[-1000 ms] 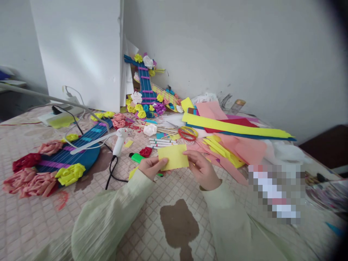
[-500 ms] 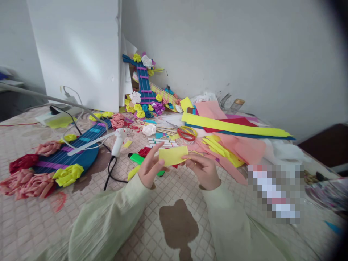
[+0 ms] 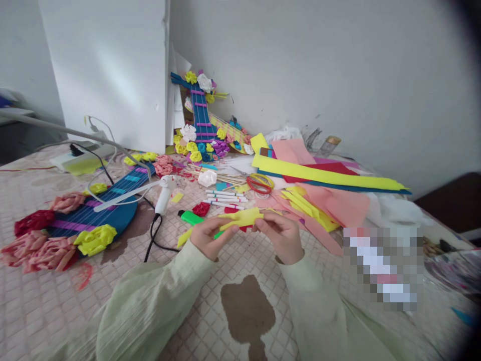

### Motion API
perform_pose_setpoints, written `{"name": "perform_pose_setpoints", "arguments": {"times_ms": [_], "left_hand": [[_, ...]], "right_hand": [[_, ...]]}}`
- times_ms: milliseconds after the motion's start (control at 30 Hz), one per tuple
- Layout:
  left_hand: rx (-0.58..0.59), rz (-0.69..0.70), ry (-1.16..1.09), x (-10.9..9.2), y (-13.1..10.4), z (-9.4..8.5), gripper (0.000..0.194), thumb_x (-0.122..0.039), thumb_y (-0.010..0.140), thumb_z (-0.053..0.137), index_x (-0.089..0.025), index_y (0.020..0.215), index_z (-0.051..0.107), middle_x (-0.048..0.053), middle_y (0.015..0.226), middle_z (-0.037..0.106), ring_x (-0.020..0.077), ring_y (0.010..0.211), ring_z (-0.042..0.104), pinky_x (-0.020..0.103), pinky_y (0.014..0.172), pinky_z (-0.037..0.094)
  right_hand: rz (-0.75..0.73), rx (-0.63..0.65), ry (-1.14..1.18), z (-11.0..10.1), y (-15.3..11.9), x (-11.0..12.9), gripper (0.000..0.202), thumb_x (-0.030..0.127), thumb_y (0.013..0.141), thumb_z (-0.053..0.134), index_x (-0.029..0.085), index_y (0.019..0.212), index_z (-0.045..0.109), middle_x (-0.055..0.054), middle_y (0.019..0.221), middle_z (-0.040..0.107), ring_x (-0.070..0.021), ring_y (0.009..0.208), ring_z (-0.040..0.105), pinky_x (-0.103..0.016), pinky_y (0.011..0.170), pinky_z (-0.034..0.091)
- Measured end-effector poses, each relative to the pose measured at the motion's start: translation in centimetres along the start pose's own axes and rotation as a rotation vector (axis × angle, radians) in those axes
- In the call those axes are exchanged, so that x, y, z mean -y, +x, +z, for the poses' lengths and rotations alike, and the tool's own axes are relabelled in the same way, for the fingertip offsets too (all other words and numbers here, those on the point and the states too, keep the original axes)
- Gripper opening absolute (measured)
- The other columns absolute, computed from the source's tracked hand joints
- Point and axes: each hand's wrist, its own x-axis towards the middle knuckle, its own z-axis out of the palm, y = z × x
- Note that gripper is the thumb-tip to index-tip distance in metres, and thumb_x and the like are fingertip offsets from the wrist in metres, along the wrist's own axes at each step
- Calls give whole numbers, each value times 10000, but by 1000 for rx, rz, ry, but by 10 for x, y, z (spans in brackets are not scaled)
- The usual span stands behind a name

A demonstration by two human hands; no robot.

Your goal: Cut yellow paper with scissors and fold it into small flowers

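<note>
A small piece of yellow paper [image 3: 246,217] is held up between my two hands, over the middle of the table. Its left part looks bent or curled. My left hand [image 3: 211,234] pinches the left end between thumb and fingers. The right end is pinched by my right hand [image 3: 280,234]. Just behind my left hand lie a green glue gun or marker-like object [image 3: 191,217] and a dark red crumpled paper flower [image 3: 201,209]. Several white pens [image 3: 226,199] lie beyond the paper.
On the left lies a blue guitar shape [image 3: 122,209] with paper flowers, beside a white glue gun [image 3: 162,199] and its black cord. Scissors [image 3: 260,184], long yellow paper [image 3: 323,175] and pink paper [image 3: 338,200] lie behind and right. Another decorated guitar [image 3: 202,113] leans at the back.
The yellow paper was flat and upright; now it is tilted and bent. My left hand's raised fingers have come down and closed on its left end.
</note>
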Motion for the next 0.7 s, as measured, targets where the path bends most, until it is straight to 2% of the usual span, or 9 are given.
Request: {"name": "perform_pose_setpoints", "arguments": {"times_ms": [100,167,300,400,533,700], "left_hand": [[-106,-48,-96,-3,0,3,152,-264,629,622,-135,709,633,66,744,655,160,702,587,262,654,478],[-143,-90,-200,-6,0,6,152,-247,599,647,-135,679,580,48,713,636,143,674,584,248,626,481],[-106,-207,-450,-12,-1,11,446,-187,515,704,-168,880,448,14,731,632,140,686,607,221,586,488],[-53,-289,-499,-16,-1,11,594,-169,493,713,-165,1012,424,18,745,648,133,680,615,213,598,489],[-60,-288,-415,-11,2,8,412,-210,506,708,-125,876,549,31,734,654,118,639,605,194,577,475],[-99,-314,-377,-7,0,9,297,-244,494,711,-126,736,584,11,659,640,101,560,576,190,510,453]], "right_hand": [[50,-31,66,3,-1,-2,35,198,664,612,166,672,600,-2,632,589,-106,528,553,-239,513,467],[77,-69,100,5,-2,-4,74,198,653,623,168,709,584,11,629,580,-93,476,545,-232,479,459],[90,-87,106,6,-3,-3,214,192,655,621,185,856,548,18,669,583,-88,460,550,-230,473,455],[91,-53,92,7,-4,-1,286,198,659,616,197,928,520,22,672,588,-92,478,556,-233,489,463],[98,-32,105,9,-5,-2,294,215,659,616,206,937,521,17,695,595,-90,503,554,-233,509,475],[172,51,149,10,-5,-4,288,268,642,632,182,908,564,-23,775,581,-114,640,551,-245,581,476]]}}
